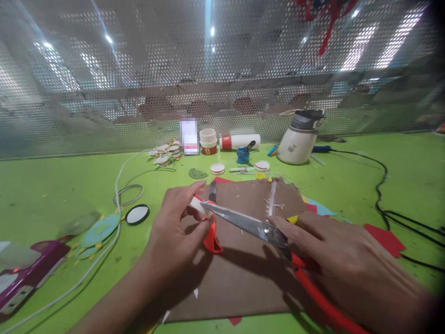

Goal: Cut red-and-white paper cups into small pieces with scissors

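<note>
My left hand [177, 227] pinches a small white piece with a red edge [198, 205], perhaps card or paper, between thumb and fingers. In my right hand [340, 255] are large scissors with red handles [243, 221]. Their blades look nearly closed and point left, with the tip touching or just over the white piece. Beneath my left fingers, a red looped thing [212, 240] rests on the brown cardboard sheet [253, 287]. A grey blade-like piece [212, 190] shows just behind the fingers; whether it joins the red loop is hidden.
On the cardboard lies a clear stick [272, 199] amid scraps. Paper cups [208, 139], a blue paint jar [243, 155] and a white bottle [299, 139] stand at the back. A purple power strip [34, 269] and a white cable [117, 195] lie left; a black cable [382, 185] runs right.
</note>
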A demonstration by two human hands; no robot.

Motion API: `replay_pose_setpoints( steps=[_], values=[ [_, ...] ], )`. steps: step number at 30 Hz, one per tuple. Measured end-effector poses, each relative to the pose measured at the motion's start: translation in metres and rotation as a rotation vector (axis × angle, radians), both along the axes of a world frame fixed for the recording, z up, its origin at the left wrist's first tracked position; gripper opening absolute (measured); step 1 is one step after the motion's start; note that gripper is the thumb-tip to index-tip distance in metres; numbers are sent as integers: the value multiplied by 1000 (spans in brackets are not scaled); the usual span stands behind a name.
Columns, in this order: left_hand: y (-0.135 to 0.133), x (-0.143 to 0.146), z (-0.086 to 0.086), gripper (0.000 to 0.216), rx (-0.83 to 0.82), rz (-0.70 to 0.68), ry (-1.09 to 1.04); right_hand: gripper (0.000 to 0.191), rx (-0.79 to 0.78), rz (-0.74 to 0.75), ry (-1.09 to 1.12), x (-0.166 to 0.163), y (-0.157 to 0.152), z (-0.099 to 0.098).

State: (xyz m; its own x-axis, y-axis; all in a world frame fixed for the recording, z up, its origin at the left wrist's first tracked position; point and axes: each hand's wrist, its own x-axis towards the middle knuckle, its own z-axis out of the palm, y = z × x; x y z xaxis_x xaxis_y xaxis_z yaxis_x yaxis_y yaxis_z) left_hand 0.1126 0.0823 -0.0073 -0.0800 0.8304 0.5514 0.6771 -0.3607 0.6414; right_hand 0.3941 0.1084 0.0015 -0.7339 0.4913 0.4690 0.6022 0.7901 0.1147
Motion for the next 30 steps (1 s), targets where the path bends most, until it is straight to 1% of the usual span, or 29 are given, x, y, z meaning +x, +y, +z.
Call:
replay_pose_setpoints(
  steps=[3,5,7,9,11,12,13,15,17,19,21,23,25,28,30],
  values=[
    [-2,1,4,54,-10,68,40,34,12,-36,-16,0,2,4],
    [-2,1,7,51,-31,68,15,38,-3,-63,17,1,4,6],
    [-1,1,10,49,-91,8,-78,36,-62,-102,42,2,8,8],
    [-1,2,12,47,-140,-29,-217,32,-136,-184,-6,3,13,7],
    [-1,4,13,43,-142,13,-364,31,-172,-266,-101,3,18,3],
    [-1,3,13,43,-151,-18,-403,30,-174,-294,-136,3,20,1],
    [0,2,13,45,-184,-89,-404,30,-177,-311,-159,3,22,-1],
    [0,-2,13,49,-191,-130,-425,31,-190,-300,-151,3,25,-4],
    [-1,-6,12,49,-196,-178,-478,36,-222,-275,-106,3,26,-4],
    [-2,-8,13,45,-205,-222,-557,43,-292,-268,-74,2,27,-2],
    [-3,-7,14,40,-204,-234,-619,46,-385,-291,-68,1,28,1],
    [-4,-5,16,35,-177,-222,-631,45,-468,-307,-54,0,30,3],
    [-3,-4,19,28,-138,-199,-578,44,-522,-288,-2,0,32,5],
    [-3,-2,22,19,-122,-164,-482,38,-599,-219,127,0,32,7],
    [-3,-2,24,13,-131,-131,-478,29,-665,-164,181,0,28,9]
  ],
)
